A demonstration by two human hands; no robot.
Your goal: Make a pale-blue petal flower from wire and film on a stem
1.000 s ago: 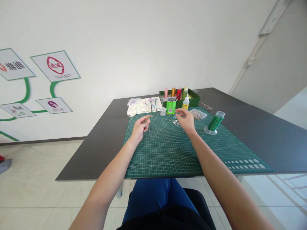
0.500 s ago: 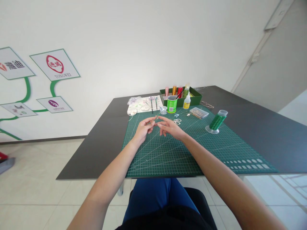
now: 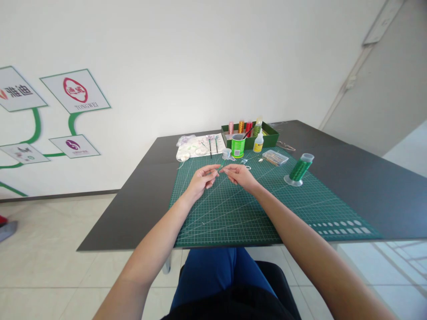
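Note:
My left hand (image 3: 200, 181) pinches a thin green stem-like piece (image 3: 219, 168) between thumb and fingertips, above the cutting mat (image 3: 230, 213). Close against it from the other side comes my right hand (image 3: 240, 174), its thumb and index finger pressed together at the piece. Whatever lies between the right fingertips is too small to make out. White-handled scissors (image 3: 247, 167) lie just beyond the right hand, partly hidden by it. Off to the right, a spool of green thread (image 3: 300, 170) stands on the mat.
Behind the hands are a white tape roll (image 3: 227, 154), a green tin (image 3: 238, 146), a glue bottle (image 3: 258, 143) and a clear box (image 3: 275, 157). A green box (image 3: 273, 138) holds several thread spools. Brushes lie on a white cloth (image 3: 196, 149) at back left.
My hands have come slightly lower, and the right fingertips are now pinched together. The green piece shows less above the fingers. The right hand now covers more of the scissors.

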